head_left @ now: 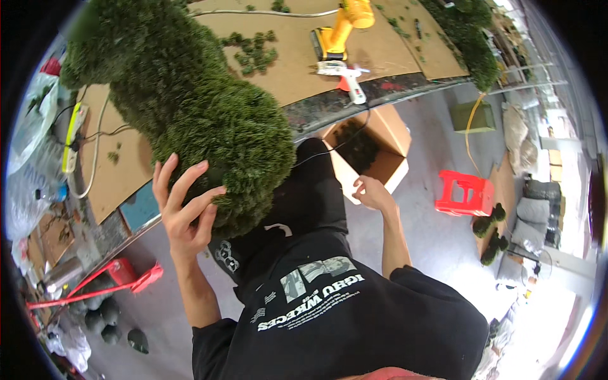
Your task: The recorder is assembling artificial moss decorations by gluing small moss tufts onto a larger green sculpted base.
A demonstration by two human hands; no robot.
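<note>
A large, bushy topiary figure of artificial greenery leans from the workbench over my lap, its rounded lower end nearest me. My left hand rests against that end with fingers spread and bent; some fingertips press into the green tufts. My right hand is at the near rim of an open cardboard box, thumb and fingers pinched together. Whatever sits between those fingers is too small or hidden to make out. Dark green sprigs lie inside the box.
On the bench are a yellow cordless drill, a white glue gun with its cord hanging down, and loose green sprigs. A yellow power strip lies left. A red plastic stool stands on the floor at right.
</note>
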